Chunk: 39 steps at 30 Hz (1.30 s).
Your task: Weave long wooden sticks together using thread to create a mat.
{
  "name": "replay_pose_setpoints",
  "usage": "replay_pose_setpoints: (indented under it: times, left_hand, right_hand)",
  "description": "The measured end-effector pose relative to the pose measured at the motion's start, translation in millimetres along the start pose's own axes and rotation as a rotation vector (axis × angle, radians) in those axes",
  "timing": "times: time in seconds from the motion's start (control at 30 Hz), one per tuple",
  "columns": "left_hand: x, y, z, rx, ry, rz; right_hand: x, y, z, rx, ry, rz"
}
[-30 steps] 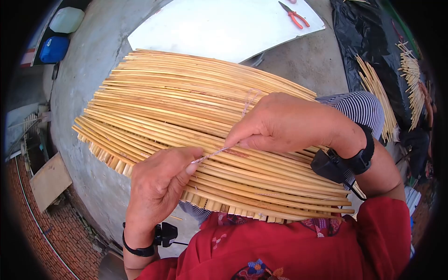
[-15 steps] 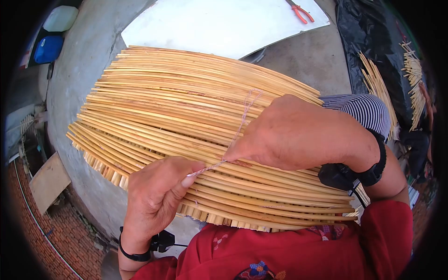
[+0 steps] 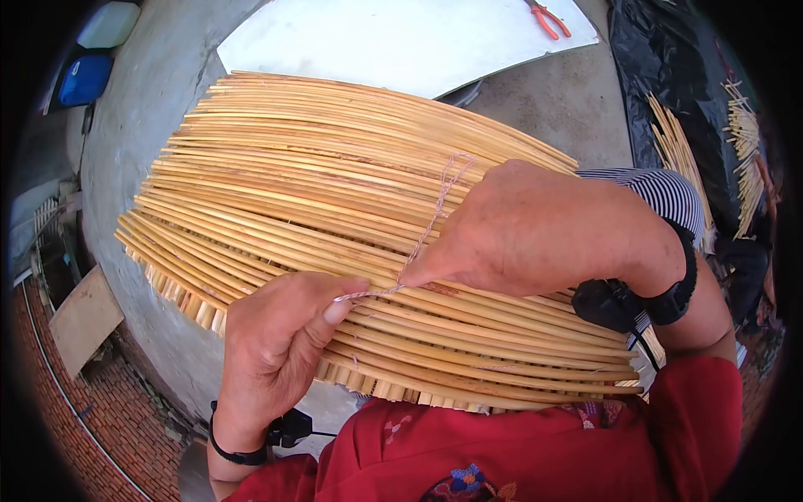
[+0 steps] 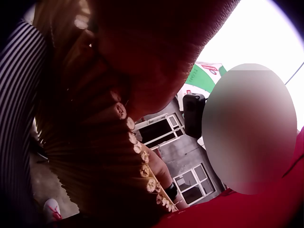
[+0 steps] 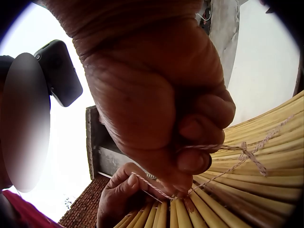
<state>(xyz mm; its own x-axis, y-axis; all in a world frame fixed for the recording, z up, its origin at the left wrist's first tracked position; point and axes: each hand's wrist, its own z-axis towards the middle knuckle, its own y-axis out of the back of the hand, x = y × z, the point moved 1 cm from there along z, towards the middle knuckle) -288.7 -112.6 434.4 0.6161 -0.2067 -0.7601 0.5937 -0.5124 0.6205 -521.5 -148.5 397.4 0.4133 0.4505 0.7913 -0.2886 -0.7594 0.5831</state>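
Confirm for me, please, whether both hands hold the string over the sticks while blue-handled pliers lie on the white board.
The pliers on the white board have red handles, not blue, as the head view shows; the rest stands.

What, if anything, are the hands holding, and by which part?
String: the left hand pinches it near one end, the right hand farther along, where a looped length trails across the sticks.

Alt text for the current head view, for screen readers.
A person's left hand and right hand pinch a twisted string over layered straw-coloured sticks; red-handled pliers lie on a white board beyond.
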Motion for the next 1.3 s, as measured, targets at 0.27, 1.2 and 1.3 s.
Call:
replay_pose_setpoints:
  times: [0.27,1.2,1.3]
  left_hand:
    - [3,-2,-2,-0.036,-0.035,0.012]
    - [7,-5,-3,-0.107,-0.102,0.064]
    - [9,-5,-15,-0.283,-0.304,0.284]
  right_hand:
    - [8,4,3,0.056,-0.053,-0.040]
    - [68,21,35,-0.019,0.088,-0.849]
    - [67,22,41,0.053,0.012,-0.788]
